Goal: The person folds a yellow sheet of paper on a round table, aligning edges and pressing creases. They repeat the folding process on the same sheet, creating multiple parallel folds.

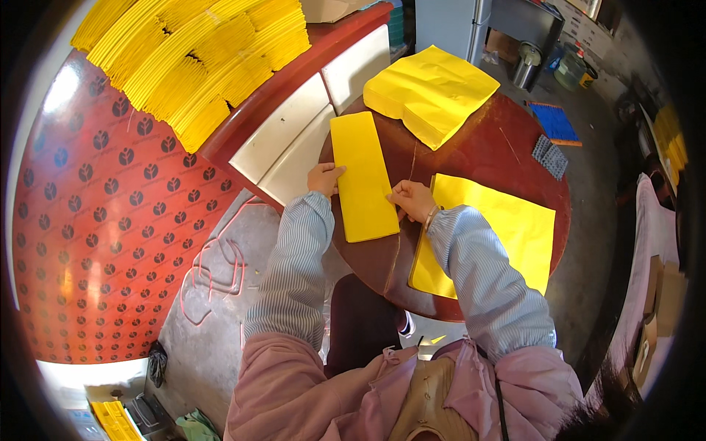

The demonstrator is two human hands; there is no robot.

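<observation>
A long, narrow piece of folded yellow paper [364, 176] lies at the left side of the round red-brown table [500, 140], tilted slightly. My left hand [323, 178] is closed on its left edge, with the thumb on top. At its right edge, my right hand [412, 200] has thumb and fingertips pinched together against the paper. Beneath my right forearm lies a flat stack of yellow sheets [507, 220]. Farther back on the table rests a thicker pile of yellow paper [434, 92], its front side bent downward.
Many folded yellow bundles [198, 59] stand in rows on a red-edged cabinet at upper left. Below them spreads a red patterned sheet [110, 213]. A pink cord [220, 264] is on the floor. Grey trays [550, 156] sit by the table's right rim.
</observation>
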